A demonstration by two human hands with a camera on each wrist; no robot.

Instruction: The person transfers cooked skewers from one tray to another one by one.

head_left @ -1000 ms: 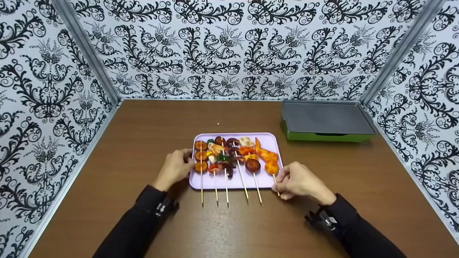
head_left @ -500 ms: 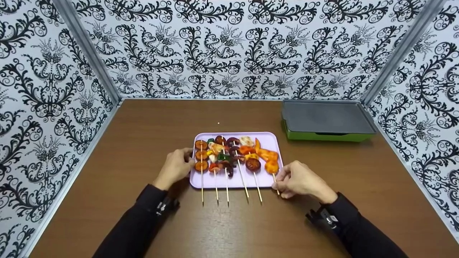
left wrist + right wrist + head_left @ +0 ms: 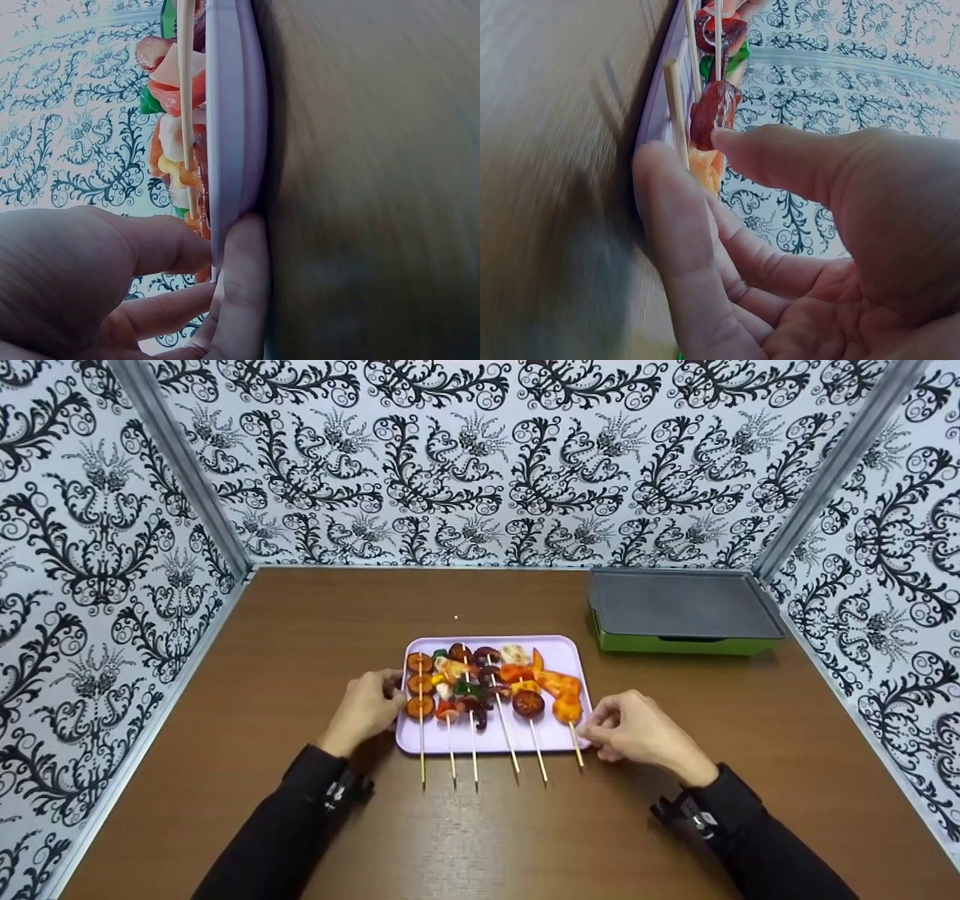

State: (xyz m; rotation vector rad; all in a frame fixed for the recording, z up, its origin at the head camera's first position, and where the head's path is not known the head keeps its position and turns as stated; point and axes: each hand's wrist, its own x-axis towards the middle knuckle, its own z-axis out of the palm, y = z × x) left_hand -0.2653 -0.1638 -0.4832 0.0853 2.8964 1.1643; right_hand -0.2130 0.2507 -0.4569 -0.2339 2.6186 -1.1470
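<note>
A lilac tray [image 3: 491, 741] lies on the brown table, bearing several skewers of mixed grilled food. At its left side, my left hand [image 3: 364, 711] pinches the rim; in the left wrist view the thumb [image 3: 169, 244] lies over the edge and a finger [image 3: 244, 289] under it. My right hand [image 3: 637, 735] is at the tray's front right corner, beside the rightmost skewer [image 3: 568, 709] with orange wing-like pieces. In the right wrist view, its thumb [image 3: 780, 157] stands apart from the forefinger [image 3: 676, 225], which lies along the tray's outer side. The skewer's stick is free of the fingers.
A green box grill with a grey flat top [image 3: 686, 607] stands at the back right of the table [image 3: 480, 840]. Patterned walls [image 3: 480, 465] close off the back and sides. The skewer sticks jut past the tray's front edge.
My right hand has let go of the rightmost skewer's stick and shifted slightly right and up to the tray's corner. The left hand and the tray have stayed in place.
</note>
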